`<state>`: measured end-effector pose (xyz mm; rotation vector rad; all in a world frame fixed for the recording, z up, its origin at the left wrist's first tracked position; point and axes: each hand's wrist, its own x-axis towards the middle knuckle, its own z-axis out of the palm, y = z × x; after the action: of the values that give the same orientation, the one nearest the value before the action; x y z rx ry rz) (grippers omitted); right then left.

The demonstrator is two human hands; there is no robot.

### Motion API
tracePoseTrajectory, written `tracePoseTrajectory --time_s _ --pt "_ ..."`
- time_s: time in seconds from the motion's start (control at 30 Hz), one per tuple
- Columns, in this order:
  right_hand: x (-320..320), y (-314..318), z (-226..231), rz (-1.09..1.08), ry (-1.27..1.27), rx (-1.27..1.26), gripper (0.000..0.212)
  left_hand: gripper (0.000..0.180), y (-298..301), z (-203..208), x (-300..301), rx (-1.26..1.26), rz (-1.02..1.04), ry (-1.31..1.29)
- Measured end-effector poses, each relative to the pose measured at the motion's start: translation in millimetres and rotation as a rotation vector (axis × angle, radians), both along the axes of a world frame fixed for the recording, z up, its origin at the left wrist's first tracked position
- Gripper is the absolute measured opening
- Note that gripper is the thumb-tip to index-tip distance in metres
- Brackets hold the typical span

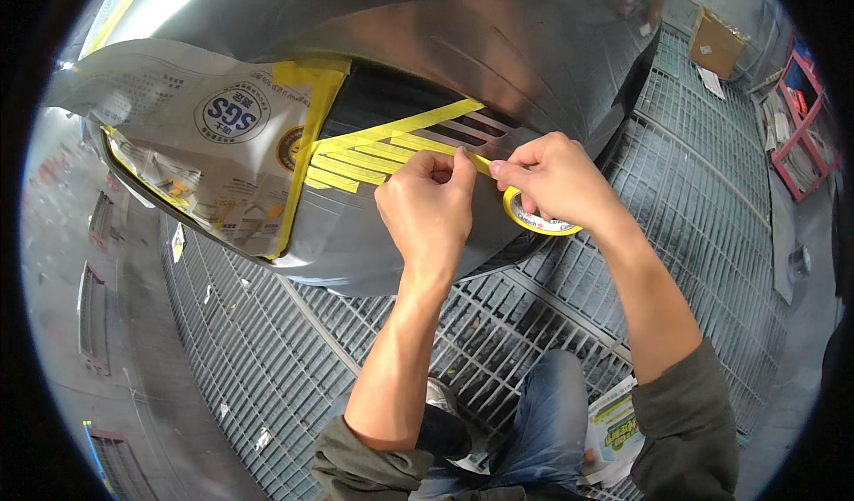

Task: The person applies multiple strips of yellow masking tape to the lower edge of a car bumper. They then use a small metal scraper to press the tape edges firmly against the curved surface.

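A short strip of yellow masking tape (479, 163) runs between my two hands, over the slotted part of a grey car bumper (356, 252). My left hand (431, 203) is closed, thumb and forefinger pinching the strip's left end. My right hand (556, 181) grips the strip's other end, with the tape roll (540, 222) hanging just under its fingers. Several parallel yellow tape strips (360, 161) cover slots to the left of my hands. A longer slanting strip (400, 125) crosses above them. Dark slots (467, 132) show bare beside my fingertips.
Printed masking paper (191, 136), edged with yellow tape, covers the bumper's left part. Metal floor grating (249, 341) lies below. A cardboard box (716, 43) and a pink-red rack (801, 132) stand at the far right. Printed packaging (614, 430) lies by my knee.
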<state>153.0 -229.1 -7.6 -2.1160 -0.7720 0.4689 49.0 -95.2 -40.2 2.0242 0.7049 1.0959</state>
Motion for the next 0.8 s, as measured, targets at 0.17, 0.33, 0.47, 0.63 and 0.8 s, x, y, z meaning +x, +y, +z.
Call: tracePoseTrajectory --time_s 0.17,0.33,0.47,0.63,0.8 --pt "5 1 -10 0.069 0.124 0.08 0.035 0.03 2 -3 -2 0.037 -0.002 -0.032" --pt "-16 -30 -119 0.071 0.286 -0.036 0.024 0.026 -6 5 1 -0.023 -0.024 -0.022" --pt "-47 -74 -134 -0.043 0.557 0.131 0.031 0.025 -5 -5 -19 -0.059 -0.123 0.039" --pt "-45 -68 -81 -0.006 0.421 0.287 0.031 0.018 5 -19 -53 -0.308 -0.315 0.188" --pt "-45 -43 -42 0.06 0.154 0.275 0.031 0.034 12 0 -66 -0.484 -0.595 0.146"
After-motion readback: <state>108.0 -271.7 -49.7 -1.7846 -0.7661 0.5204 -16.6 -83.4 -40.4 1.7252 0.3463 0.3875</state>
